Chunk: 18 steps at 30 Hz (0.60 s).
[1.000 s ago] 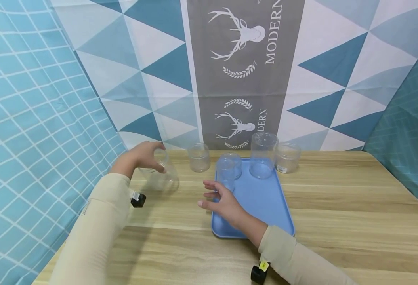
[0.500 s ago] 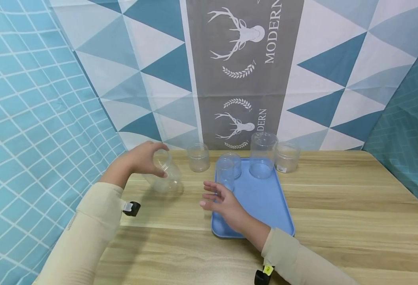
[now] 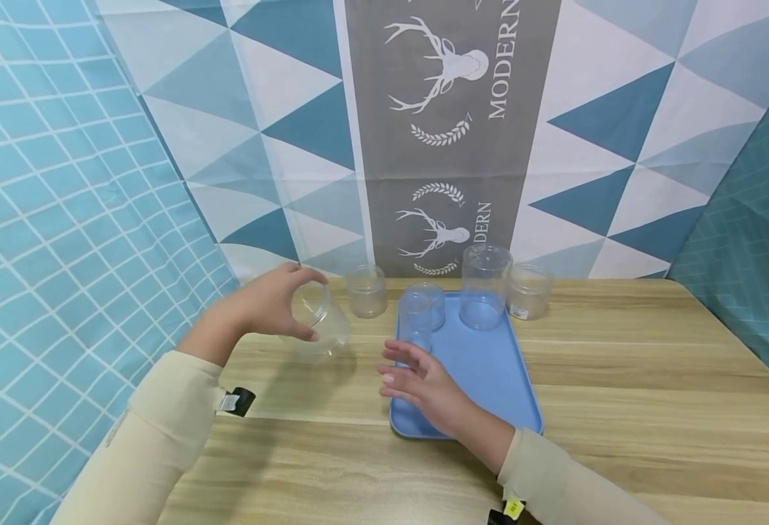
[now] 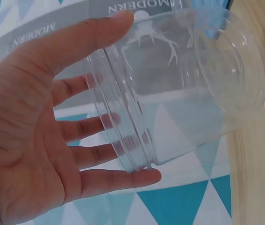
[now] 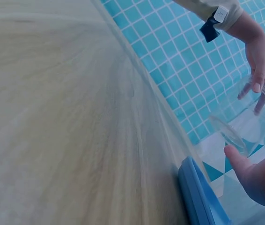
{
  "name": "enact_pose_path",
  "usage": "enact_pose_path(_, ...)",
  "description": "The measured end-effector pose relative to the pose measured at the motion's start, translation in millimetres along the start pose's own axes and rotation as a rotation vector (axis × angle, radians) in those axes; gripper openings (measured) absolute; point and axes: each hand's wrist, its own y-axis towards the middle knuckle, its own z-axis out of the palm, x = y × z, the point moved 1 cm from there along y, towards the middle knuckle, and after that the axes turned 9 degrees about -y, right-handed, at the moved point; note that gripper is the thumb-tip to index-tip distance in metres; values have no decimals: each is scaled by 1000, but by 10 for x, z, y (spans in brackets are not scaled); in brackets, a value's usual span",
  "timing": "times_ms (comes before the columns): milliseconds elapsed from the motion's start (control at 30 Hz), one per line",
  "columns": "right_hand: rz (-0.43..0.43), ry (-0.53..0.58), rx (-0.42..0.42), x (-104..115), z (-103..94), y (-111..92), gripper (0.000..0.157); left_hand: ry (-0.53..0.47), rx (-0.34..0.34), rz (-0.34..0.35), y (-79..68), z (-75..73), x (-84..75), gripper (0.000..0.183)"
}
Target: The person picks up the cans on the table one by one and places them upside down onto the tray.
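Observation:
My left hand (image 3: 267,305) grips a clear plastic jar (image 3: 330,337) round its rim, thumb on one side and fingers on the other. The jar is tilted, its base pointing down and to the right, over the left part of the table. In the left wrist view the wide see-through body of the jar (image 4: 184,112) shows nothing inside. My right hand (image 3: 431,390) hovers over the near left part of a blue tray (image 3: 482,386), fingers loosely bent and holding nothing. Seen from the right wrist, its thumb (image 5: 238,161) overlaps the jar's lower end.
On the tray stand a tall clear jar (image 3: 485,288), a narrow clear jar (image 3: 415,321) and a short clear jar (image 3: 433,295). Off it, one short jar (image 3: 367,292) is at the back left and another (image 3: 528,292) at the back right. A patterned cloth (image 3: 292,146) hangs behind the table.
My left hand has carried the jar to the right, and the jar's outline shows more fully. My right hand has shifted slightly right and toward me.

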Motion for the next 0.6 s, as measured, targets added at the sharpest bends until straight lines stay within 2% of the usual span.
enact_pose_path(167, 4, 45, -1, 31, -8, -63, 59, 8, -17, 47, -40, 30, -116, 79)
enact_pose_path(267, 7, 73, 12, 48, -17, -101, 58, -19, -36, 85, -67, 67, -184, 78)
enact_pose_path(500, -10, 45, 162, 77, -85, -227, 67, -26, -70, 201, -129, 186, -351, 76)
enact_pose_path(600, -21, 48, 191, 99, -116, -274, 68, -21, -90, 239, -145, 222, -426, 76)
